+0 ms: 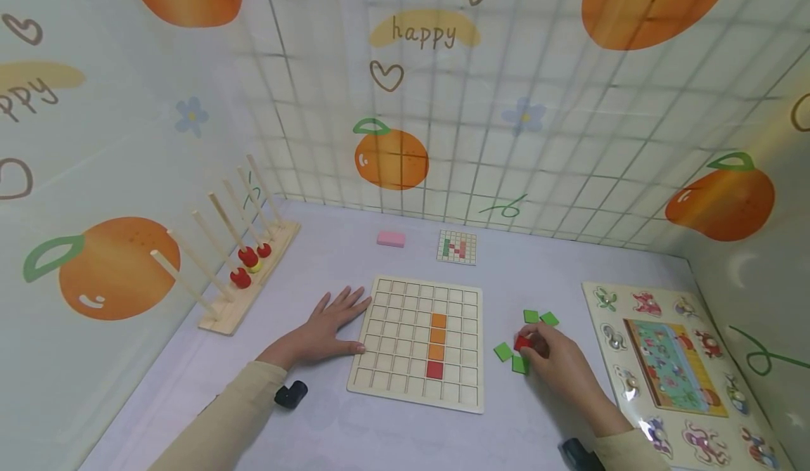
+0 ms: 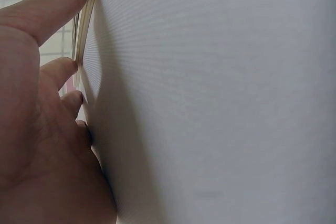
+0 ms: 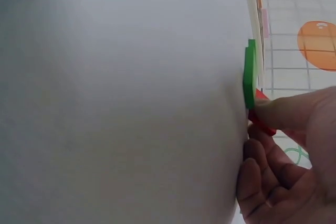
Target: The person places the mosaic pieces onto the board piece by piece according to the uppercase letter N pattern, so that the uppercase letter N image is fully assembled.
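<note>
Widely splayed left hand [image 1: 329, 329], right hand [image 1: 558, 360] pinching red tile [image 1: 521, 343]

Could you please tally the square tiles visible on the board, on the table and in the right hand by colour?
Green tiles: 4
Orange tiles: 3
Red tiles: 2 (1 on the board, 1 in the right hand)
Total: 9 visible tiles
</note>
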A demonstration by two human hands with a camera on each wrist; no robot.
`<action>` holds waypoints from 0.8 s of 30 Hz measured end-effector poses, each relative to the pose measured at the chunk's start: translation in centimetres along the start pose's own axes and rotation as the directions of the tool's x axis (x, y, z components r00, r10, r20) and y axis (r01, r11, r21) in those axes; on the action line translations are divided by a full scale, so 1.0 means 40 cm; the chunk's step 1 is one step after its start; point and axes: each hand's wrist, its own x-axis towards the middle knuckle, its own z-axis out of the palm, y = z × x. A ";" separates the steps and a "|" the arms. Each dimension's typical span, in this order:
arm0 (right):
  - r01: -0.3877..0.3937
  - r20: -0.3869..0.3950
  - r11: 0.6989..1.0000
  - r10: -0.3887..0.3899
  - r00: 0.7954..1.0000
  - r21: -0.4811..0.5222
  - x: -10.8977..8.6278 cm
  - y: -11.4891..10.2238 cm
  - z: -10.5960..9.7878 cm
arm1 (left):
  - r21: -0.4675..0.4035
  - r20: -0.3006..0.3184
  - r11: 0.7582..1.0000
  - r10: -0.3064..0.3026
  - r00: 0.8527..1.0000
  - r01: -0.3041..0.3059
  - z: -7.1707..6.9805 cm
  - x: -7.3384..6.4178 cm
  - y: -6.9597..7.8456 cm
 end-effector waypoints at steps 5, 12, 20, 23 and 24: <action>0.012 0.003 1.000 -0.012 1.000 -0.004 -0.003 -0.001 -0.001 | 0.007 -0.002 1.000 0.003 1.000 -0.003 0.000 0.000 0.002; 0.024 -0.002 0.999 -0.024 1.000 0.022 -0.007 0.002 -0.004 | -0.002 -0.004 1.000 0.007 1.000 -0.007 -0.002 0.001 0.002; 0.026 -0.025 0.999 -0.025 0.999 0.040 -0.009 -0.004 -0.005 | 0.020 -0.001 1.000 0.000 1.000 0.000 0.001 0.004 -0.002; 0.033 -0.033 0.998 -0.031 0.999 0.045 -0.009 -0.012 -0.004 | 0.016 0.004 1.000 -0.007 1.000 0.007 -0.001 0.004 0.000; 0.034 -0.035 0.998 -0.033 0.999 0.047 -0.008 -0.015 -0.003 | 0.015 0.004 1.000 -0.008 1.000 0.008 -0.001 0.003 0.001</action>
